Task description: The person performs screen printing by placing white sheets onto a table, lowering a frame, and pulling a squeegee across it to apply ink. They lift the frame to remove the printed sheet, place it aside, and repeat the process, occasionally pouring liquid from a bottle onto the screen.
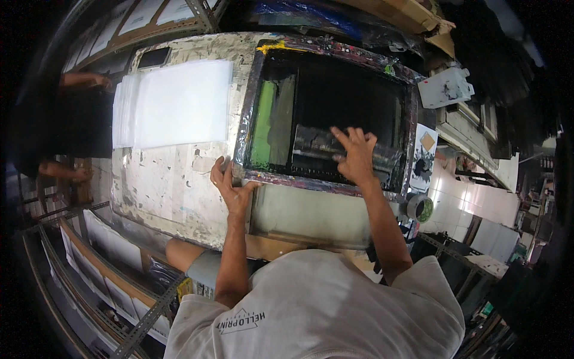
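Observation:
A screen printing frame (248,128), dark and crusted with paint, lies on the worn work table. Inside it the screen is mostly black, with a green strip (263,119) along its left side. My right hand (359,157) grips a long dark squeegee (314,142) that lies across the lower part of the screen; its fingers are slightly blurred. Beside the frame's lower left corner is my left hand (230,186), fingers apart, the thumb touching the frame's near edge. A stack of white sheets (184,103) sits on the table left of the frame.
A phone (153,57) rests near the table's far left corner. At the left edge another person's hand (82,174) shows. A stained white jug (445,88) and a round tub (420,207) stand right of the frame. Metal racks (146,323) hold boards at lower left.

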Motion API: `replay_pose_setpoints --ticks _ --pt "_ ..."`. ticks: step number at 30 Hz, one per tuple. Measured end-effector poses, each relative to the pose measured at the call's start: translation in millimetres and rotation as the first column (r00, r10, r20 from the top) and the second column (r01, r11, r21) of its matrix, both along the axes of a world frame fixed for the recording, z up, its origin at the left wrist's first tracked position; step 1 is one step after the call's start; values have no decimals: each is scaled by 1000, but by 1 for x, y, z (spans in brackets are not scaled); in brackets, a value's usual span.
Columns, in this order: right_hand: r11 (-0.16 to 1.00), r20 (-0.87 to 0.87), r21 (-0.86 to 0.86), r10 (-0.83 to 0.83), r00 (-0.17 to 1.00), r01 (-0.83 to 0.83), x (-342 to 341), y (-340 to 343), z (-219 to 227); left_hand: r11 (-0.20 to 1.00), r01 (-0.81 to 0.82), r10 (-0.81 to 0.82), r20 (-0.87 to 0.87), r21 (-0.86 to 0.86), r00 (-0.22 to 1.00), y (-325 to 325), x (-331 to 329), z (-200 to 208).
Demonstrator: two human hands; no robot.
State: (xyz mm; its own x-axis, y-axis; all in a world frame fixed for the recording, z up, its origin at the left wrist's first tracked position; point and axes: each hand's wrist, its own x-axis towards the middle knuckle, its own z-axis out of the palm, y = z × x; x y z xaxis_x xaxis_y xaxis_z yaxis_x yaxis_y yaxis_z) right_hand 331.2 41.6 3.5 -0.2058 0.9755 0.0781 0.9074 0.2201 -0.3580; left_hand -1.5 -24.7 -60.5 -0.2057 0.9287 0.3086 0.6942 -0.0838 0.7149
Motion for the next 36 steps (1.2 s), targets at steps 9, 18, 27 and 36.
replay_pose_setpoints --ticks 9,18,27,36 --pt "956 45 293 -14 999 0 42 178 -24 1000 -3 1 80 26 997 0 2 3" --pt "975 51 223 15 999 -26 53 244 -1 996 53 -61 105 75 993 -4 -7 -9" --pt "952 132 305 1 991 -42 25 118 2 996 15 22 426 -83 904 -8 1 -8" --pt "996 -29 52 68 997 -67 0 -49 114 995 -41 -18 574 91 819 10 22 67"
